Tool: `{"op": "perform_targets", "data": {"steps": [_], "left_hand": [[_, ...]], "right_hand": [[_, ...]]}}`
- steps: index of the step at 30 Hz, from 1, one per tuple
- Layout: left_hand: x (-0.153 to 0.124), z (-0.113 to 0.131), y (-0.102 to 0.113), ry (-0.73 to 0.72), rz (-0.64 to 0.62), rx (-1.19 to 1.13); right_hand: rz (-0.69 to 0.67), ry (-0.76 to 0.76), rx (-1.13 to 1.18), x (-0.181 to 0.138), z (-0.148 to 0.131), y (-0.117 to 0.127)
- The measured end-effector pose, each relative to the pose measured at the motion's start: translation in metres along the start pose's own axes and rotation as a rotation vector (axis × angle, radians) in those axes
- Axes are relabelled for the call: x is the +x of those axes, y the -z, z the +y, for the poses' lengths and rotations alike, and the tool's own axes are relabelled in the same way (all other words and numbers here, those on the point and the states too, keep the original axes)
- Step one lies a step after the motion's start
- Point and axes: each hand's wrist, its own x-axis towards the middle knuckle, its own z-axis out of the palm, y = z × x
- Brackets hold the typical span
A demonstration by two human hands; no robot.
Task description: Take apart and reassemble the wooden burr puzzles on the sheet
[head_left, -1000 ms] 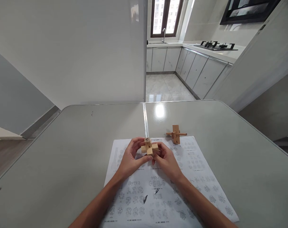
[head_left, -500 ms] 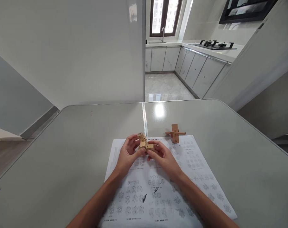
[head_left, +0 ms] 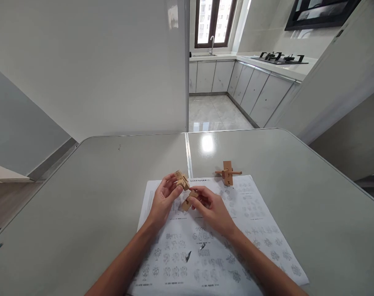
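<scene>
My left hand (head_left: 163, 200) grips a pale wooden puzzle block (head_left: 181, 179) between its fingertips, just above the printed sheet (head_left: 217, 242). My right hand (head_left: 212, 208) pinches a second, separate wooden puzzle piece (head_left: 188, 200), tilted down and to the left. The two pieces sit close together but apart. An assembled darker wooden cross puzzle (head_left: 228, 173) stands on the table at the sheet's far edge, to the right of both hands.
The grey table (head_left: 82, 197) has a metal seam (head_left: 188, 155) running down its middle. The printed sheet shows rows of small puzzle diagrams. A white wall panel stands behind the table, and a kitchen with cabinets lies beyond.
The wooden puzzle, held as one cross a second ago, has come apart into two pieces. My right hand has drawn its piece down and away from the block in my left hand.
</scene>
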Motion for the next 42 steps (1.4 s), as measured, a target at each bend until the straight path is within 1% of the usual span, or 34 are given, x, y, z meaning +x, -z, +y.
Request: {"op": "perform_targets", "data": {"steps": [4,7,11,13,16,19,23,26,29,35,42], "left_hand": [[0.000,0.000,0.000,0.001,0.014,-0.006],[0.001,-0.002,0.002,0.009,0.009,-0.016],[0.001,-0.004,0.004,0.020,0.007,-0.002],[0.001,-0.005,0.004,0.016,-0.013,0.007],[-0.001,-0.003,0.003,0.017,-0.044,0.016],[-0.002,-0.003,0.002,0.024,-0.040,0.032],[-0.003,-0.004,0.002,0.022,-0.060,0.045],[-0.005,-0.003,0.001,0.030,-0.078,0.103],[-0.007,0.000,-0.003,0.016,-0.102,0.156],[-0.008,0.002,-0.006,-0.029,-0.155,0.172],[-0.007,0.007,-0.006,-0.051,-0.070,0.193]], "right_hand": [[-0.013,0.090,-0.197,-0.003,0.004,-0.002],[-0.002,0.123,-0.272,-0.003,0.007,-0.002],[0.070,0.154,-0.392,-0.003,0.010,-0.002],[0.092,0.171,-0.450,-0.003,0.011,-0.002],[0.098,0.202,-0.521,-0.002,0.012,-0.003],[0.092,0.215,-0.546,-0.002,0.012,-0.003],[0.094,0.229,-0.537,-0.002,0.011,-0.004],[0.080,0.242,-0.506,-0.002,0.010,-0.004],[0.072,0.248,-0.437,-0.001,0.008,-0.003],[0.105,0.207,-0.300,-0.001,0.000,-0.001],[0.110,0.083,-0.077,0.001,-0.005,0.005]]}}
